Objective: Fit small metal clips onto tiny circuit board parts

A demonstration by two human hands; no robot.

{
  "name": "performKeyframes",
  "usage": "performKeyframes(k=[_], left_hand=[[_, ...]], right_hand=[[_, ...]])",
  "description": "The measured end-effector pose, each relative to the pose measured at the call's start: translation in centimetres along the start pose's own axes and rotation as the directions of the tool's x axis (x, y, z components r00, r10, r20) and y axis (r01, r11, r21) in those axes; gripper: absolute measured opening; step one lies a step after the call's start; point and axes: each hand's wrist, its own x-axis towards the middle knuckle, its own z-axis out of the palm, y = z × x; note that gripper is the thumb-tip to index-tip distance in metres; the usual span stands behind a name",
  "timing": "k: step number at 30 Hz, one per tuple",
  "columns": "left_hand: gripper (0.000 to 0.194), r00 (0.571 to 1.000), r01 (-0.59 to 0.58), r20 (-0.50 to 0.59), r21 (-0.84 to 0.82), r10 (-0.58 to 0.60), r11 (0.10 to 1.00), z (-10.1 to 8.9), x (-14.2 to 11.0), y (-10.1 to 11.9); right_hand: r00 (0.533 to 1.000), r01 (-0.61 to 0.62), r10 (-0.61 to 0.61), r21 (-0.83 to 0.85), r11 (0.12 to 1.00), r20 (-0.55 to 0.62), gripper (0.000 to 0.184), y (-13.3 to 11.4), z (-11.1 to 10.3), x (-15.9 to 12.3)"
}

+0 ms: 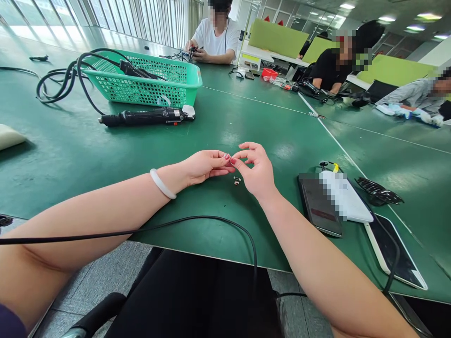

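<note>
Silvery, a tiny metal piece [225, 155] sits pinched in the left hand [206, 168], on the near side of the green basket [193, 89]. The right hand [260, 171] stands narrow beside it; whether it grips anything, I cannot tell. Small metal parts [237, 178] lie on the surface [211, 199], farther from the basket than the fingertips. A black screwdriver [148, 116] lies just in front of the basket.

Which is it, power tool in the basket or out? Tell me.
Out: the power tool lies on the table, along the near side of the basket.
</note>
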Motion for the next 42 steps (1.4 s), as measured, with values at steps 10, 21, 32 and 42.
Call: performKeyframes(k=[10, 21, 32, 42], left_hand=[[0.016, 0.994, -0.109, 0.018, -0.014, 0.109, 0.994, 0.1, -0.2, 0.2], [0.017, 0.995, -0.088, -0.027, 0.202, 0.095, 0.975, 0.0, 0.1, -0.1], [0.018, 0.995, -0.036, -0.086, 0.184, 0.052, 0.982, 0.1, -0.1, -0.1], [0.016, 0.997, -0.019, -0.069, 0.086, 0.025, 0.996, 0.2, 0.0, -0.2]], right_hand=[[0.994, -0.104, 0.105, 0.096, 0.990, -0.003, 0.027, 0.1, 0.0, 0.0], [0.919, -0.253, 0.268, -0.091, 0.963, 0.290, 0.029, 1.6, -3.1, 0.9], [0.864, -0.014, 0.195, -0.365, 0.931, 0.464, 0.010, 1.6, -2.4, 0.4], [0.858, 0.027, 0.189, -0.409, 0.912, 0.477, 0.018, 1.0, -2.7, 0.5]])
